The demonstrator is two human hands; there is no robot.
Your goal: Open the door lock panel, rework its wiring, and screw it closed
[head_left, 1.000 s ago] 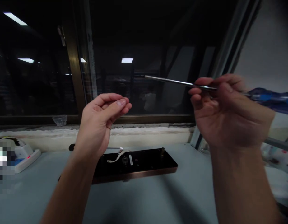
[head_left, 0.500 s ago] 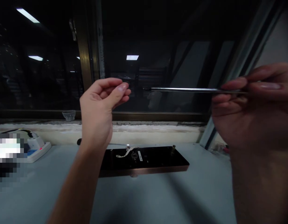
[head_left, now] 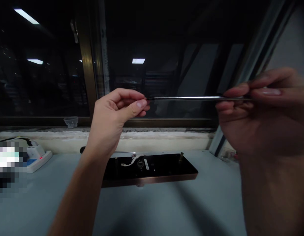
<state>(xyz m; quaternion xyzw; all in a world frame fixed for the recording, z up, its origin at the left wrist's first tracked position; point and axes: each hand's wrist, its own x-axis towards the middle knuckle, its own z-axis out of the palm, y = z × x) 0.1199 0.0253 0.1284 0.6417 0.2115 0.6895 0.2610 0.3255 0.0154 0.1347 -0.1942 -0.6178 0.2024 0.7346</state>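
Observation:
Raised in front of the window, my left hand (head_left: 112,111) pinches a tiny dark screw-like piece between thumb and index finger; the fingertips mostly hide it. My right hand (head_left: 262,108) grips a screwdriver (head_left: 186,98) with a thin, shiny shaft held level. Its dark tip meets the left fingertips; the grip end is hidden by the right fingers. Below both hands lies a long black panel (head_left: 166,167) with bronze-coloured edges. A white cable (head_left: 132,161), a small label and a brass-coloured post (head_left: 181,156) show on its upper face.
Behind the panel, another screwdriver (head_left: 124,152) with a black handle lies on the blue-grey table (head_left: 166,209). A power strip (head_left: 40,161) with plugs stands at left. On the window sill sits a small clear cup (head_left: 71,122). A bright pixelated patch covers the far left.
My left hand has moved right and slightly down, while the right hand has come a little left. The gap between the screwdriver tip and the left fingertips has closed.

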